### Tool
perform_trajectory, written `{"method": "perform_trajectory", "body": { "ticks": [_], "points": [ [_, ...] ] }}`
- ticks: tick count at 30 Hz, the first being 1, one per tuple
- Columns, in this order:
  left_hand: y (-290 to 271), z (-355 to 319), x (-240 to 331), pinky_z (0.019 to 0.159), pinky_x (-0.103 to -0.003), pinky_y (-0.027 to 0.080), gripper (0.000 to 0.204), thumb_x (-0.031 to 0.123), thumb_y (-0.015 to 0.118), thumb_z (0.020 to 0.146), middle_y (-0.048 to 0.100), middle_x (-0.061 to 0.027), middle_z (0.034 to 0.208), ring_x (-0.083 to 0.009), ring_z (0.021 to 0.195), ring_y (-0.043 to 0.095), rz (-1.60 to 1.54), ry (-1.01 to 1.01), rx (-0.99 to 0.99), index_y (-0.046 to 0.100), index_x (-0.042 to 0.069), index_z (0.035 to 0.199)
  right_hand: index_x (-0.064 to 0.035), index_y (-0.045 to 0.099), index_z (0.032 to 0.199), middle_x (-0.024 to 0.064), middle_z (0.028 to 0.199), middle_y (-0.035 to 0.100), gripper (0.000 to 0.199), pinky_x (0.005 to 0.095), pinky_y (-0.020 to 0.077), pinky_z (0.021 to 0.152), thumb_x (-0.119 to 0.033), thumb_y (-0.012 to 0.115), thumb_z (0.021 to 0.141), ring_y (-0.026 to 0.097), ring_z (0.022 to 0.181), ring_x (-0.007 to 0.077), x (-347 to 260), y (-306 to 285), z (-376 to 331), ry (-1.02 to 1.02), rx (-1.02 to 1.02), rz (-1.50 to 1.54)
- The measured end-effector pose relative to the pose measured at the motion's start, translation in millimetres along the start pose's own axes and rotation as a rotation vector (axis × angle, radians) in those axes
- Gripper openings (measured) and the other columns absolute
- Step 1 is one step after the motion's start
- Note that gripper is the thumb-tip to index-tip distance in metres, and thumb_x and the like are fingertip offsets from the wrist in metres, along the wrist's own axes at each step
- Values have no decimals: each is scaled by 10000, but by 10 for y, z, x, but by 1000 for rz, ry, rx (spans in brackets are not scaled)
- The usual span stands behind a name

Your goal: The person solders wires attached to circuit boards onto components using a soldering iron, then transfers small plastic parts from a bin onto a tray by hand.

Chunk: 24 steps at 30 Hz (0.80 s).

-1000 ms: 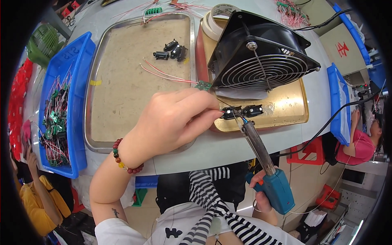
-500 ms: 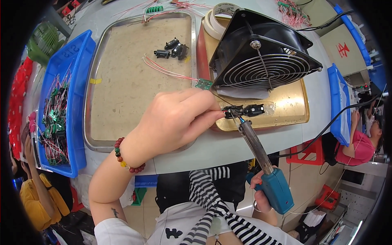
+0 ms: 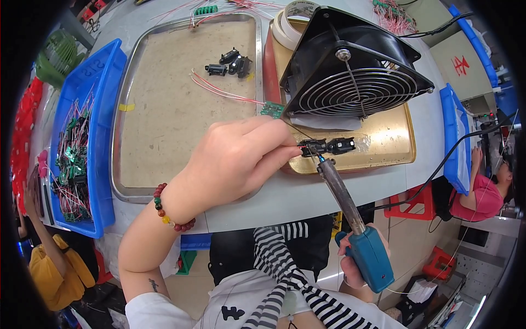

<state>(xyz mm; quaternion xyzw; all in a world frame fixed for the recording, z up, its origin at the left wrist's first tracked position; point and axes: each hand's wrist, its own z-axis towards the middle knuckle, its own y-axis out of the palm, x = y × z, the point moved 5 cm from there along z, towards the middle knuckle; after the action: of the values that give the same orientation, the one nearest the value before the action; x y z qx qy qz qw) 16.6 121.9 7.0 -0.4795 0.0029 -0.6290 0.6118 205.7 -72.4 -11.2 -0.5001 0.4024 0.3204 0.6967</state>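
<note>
My right hand [image 3: 352,270] grips the teal handle of a soldering gun [image 3: 370,257]. The gun's hot end meets a small black component [image 3: 314,148] on a gold metal tray [image 3: 390,123]. Fingertips of my left hand [image 3: 241,156] are pinched at the component's left end, on a thin wire with a bit of red showing; most of it is hidden by the fingers. A second black component [image 3: 342,145] lies against the first one's right side. Just beyond my left knuckles sits a green circuit board [image 3: 271,109] with red and white wires.
A black fan [image 3: 356,71] with a wire grille stands behind the work, beside tape rolls [image 3: 285,30]. Left is a steel-rimmed tray [image 3: 164,109] with several black components [image 3: 233,64], then a blue bin [image 3: 104,181] of wired boards. A black cable [image 3: 427,189] crosses at right. Other people sit either side.
The soldering gun has shifted slightly left and down, its tip still at the black component. My left hand stays nearly in place, fingers still pinched.
</note>
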Motion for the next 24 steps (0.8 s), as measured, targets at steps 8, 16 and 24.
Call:
{"method": "perform_trajectory", "body": {
  "ticks": [8, 16, 24],
  "points": [
    [-10, 34, 15, 511, -290, 451, 74, 40, 720, 773, 618, -59, 697, -190, 584, 590, -4, 23, 7, 649, 45, 794, -15, 641, 864, 111, 789, 636, 284, 311, 483, 618, -205, 748, 684, 601, 664, 240, 34, 12, -94, 61, 90, 112],
    [-7, -22, -14, 515, -292, 457, 73, 38, 716, 775, 627, -62, 705, -195, 587, 594, 13, 6, -7, 645, 44, 789, 15, 629, 900, 104, 827, 614, 356, 261, 463, 578, -321, 683, 795, 595, 619, 156, -88, 38, 17, -153, -28, -119],
    [-1, 27, 6, 517, -288, 459, 70, 33, 713, 777, 625, -63, 701, -197, 583, 592, -19, 11, -7, 644, 44, 791, -7, 649, 856, 54, 678, 611, 317, 268, 468, 571, -317, 669, 793, 593, 592, 158, -159, 46, 56, -184, 23, -222]
  ]
}}
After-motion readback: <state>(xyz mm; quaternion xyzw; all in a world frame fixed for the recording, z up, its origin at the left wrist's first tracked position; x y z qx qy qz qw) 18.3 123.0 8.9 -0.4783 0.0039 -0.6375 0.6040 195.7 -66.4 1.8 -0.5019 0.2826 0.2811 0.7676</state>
